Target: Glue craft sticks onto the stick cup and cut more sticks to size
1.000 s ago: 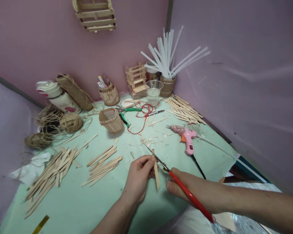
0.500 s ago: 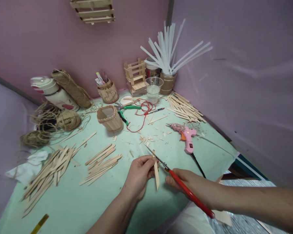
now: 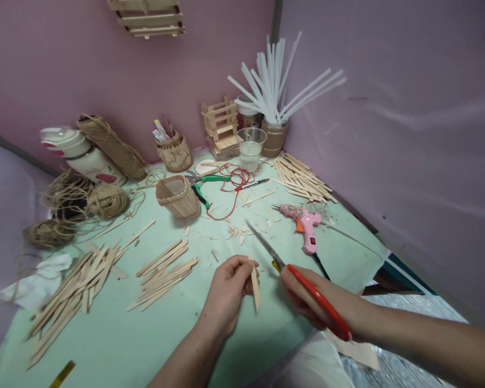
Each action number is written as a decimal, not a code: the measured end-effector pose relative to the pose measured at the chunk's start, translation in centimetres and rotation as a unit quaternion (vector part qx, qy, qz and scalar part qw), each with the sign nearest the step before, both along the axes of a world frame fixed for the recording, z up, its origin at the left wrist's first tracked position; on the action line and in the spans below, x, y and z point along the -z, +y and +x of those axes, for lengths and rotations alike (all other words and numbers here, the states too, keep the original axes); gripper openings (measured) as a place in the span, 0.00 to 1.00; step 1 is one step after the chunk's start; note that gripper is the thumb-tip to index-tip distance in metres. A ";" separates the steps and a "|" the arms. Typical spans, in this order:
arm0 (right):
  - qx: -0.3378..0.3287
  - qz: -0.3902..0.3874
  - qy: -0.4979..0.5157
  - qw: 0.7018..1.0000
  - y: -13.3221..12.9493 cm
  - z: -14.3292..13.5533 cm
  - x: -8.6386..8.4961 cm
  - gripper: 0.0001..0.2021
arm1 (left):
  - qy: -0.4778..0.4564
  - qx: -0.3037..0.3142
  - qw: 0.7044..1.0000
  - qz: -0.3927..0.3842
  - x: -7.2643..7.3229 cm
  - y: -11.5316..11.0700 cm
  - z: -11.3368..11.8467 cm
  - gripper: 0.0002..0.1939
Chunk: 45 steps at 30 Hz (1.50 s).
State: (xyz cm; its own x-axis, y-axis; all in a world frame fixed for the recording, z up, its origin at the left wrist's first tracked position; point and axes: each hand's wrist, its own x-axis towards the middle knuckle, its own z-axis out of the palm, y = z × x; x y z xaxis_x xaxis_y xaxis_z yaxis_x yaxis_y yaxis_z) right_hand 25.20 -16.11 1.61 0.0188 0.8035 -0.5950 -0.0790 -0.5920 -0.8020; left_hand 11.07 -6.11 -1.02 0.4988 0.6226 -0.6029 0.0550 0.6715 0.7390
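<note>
My left hand [image 3: 231, 288] pinches a flat wooden craft stick [image 3: 256, 293] whose lower end is cut at a slant. To its right, my right hand [image 3: 313, 293] is closed round the red handles of a pair of scissors [image 3: 319, 299]. The blades point up and left, apart from the stick, and look shut or nearly so. Small wood offcuts [image 3: 237, 233] lie on the table just beyond both hands. Two small bundles of craft sticks [image 3: 167, 280] rest left of my left hand.
A pink glue gun [image 3: 305, 223] lies to the right with its cord. Farther back are a stick-covered cup [image 3: 180, 199], green-handled pliers [image 3: 200, 194], red cord [image 3: 236, 175] and a plastic cup of liquid [image 3: 250, 153]. Twine balls [image 3: 107, 201] and loose sticks [image 3: 78, 285] lie left.
The scissors have come away from the craft stick, moving right, and their blades have come closer together. My left hand still holds the stick in about the same place. The view has shifted slightly.
</note>
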 end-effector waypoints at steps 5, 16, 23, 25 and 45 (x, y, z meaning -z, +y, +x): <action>0.158 0.161 0.131 0.965 0.8 -0.5 2.2 0.26 | -0.019 -0.024 0.999 0.040 0.3 0.5 -0.3 0.15; 0.272 0.262 0.200 0.904 2.8 -2.8 6.0 0.23 | -0.024 -0.085 0.989 0.115 1.3 1.4 -0.4 0.15; 0.253 0.248 0.191 0.915 2.2 -2.7 6.0 0.22 | 0.011 -0.180 0.950 0.253 -0.7 3.5 -3.1 0.10; 0.245 0.248 0.192 0.917 2.1 -2.6 6.2 0.22 | 0.073 -0.212 0.913 0.340 -1.7 4.8 -5.6 0.10; 0.254 0.240 0.267 0.898 1.8 -2.3 6.5 0.17 | 0.380 0.139 0.739 0.539 -0.5 6.7 -11.3 0.09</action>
State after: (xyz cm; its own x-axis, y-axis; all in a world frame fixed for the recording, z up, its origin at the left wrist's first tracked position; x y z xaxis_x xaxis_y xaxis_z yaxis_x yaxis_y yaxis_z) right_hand 22.89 -14.27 -4.91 0.2695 0.9385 -0.2159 -0.6909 0.0323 -0.7222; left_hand -0.18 0.63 -0.48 0.4705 0.8824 -0.0031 0.7541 -0.4003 0.5206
